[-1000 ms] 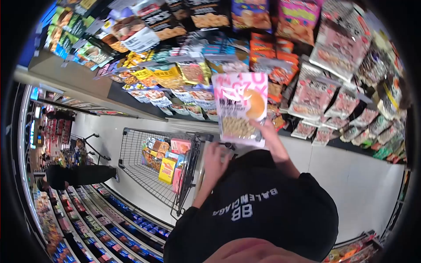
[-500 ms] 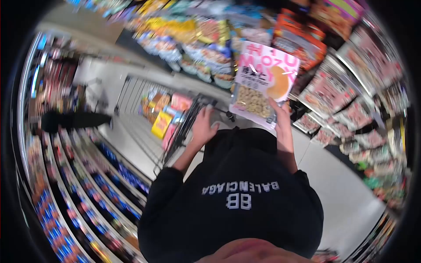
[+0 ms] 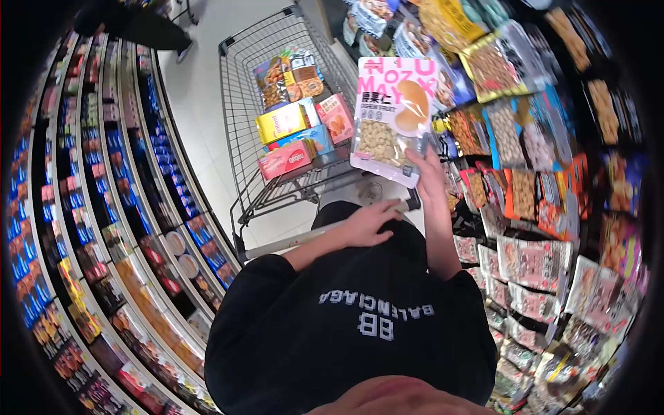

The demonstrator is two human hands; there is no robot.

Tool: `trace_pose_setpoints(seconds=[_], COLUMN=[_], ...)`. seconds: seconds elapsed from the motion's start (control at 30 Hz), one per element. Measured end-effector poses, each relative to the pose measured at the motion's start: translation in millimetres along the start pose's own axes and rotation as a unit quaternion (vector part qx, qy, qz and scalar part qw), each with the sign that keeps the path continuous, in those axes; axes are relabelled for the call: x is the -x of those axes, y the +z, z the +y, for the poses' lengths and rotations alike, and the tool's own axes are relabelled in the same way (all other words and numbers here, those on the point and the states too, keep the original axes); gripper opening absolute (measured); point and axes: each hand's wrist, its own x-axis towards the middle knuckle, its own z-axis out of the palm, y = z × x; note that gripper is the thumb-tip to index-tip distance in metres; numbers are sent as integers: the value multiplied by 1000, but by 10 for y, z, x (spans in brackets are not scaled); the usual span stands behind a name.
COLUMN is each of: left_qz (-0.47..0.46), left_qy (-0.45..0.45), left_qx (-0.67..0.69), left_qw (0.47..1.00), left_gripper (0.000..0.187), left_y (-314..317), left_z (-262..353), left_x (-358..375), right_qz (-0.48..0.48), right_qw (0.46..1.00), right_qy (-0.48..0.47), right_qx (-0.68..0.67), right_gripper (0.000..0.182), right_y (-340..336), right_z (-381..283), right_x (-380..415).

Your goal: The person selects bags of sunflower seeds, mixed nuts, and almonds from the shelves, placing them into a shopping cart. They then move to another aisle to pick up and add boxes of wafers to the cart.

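In the right hand [image 3: 427, 169], the cashew pouch [image 3: 393, 117].

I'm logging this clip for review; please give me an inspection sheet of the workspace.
surface: wire cart; pale floor beside it
job's things: cashew pouch, printed side towards the camera
clutter: yellow box, blue pack, red box, pink box and snack bags, grouped in the cart
hands: right hand grips the pouch's lower edge; left hand is at the cart handle, its exact contact unclear
cables: nothing seen
surroundings: shelved goods on the left, displayed bags on the right; another person, partly visible at upper left
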Motion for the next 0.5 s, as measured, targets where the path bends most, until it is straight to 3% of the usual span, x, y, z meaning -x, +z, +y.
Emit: trace_pose_setpoints(seconds=[0.1, 0.2, 0.33, 0.43, 0.5], left_qz=[-5, 0, -30, -59, -145], left_qy=[7, 25, 1, -45, -116], left_qx=[125, 242, 287, 142, 179], left_qw=[992, 970, 957, 987, 966], left_gripper=[35, 36, 44, 46, 46], left_y=[26, 71, 205, 103, -19], left_z=[-103, -243, -445, -575, -575], left_x=[13, -34, -80, -121, -146], right_qz=[-64, -44, -37, -26, -30], right_qw=[997, 993, 991, 986, 986], right_qy=[48, 105, 132, 161, 164], right_qx=[15, -3, 10, 19, -5], right_gripper=[52, 44, 40, 38, 38], right_y=[301, 695, 964, 1027, 1032], right_z=[284, 528, 1020, 1293, 1363], right_x=[-505, -1012, -1724, -2097, -2210])
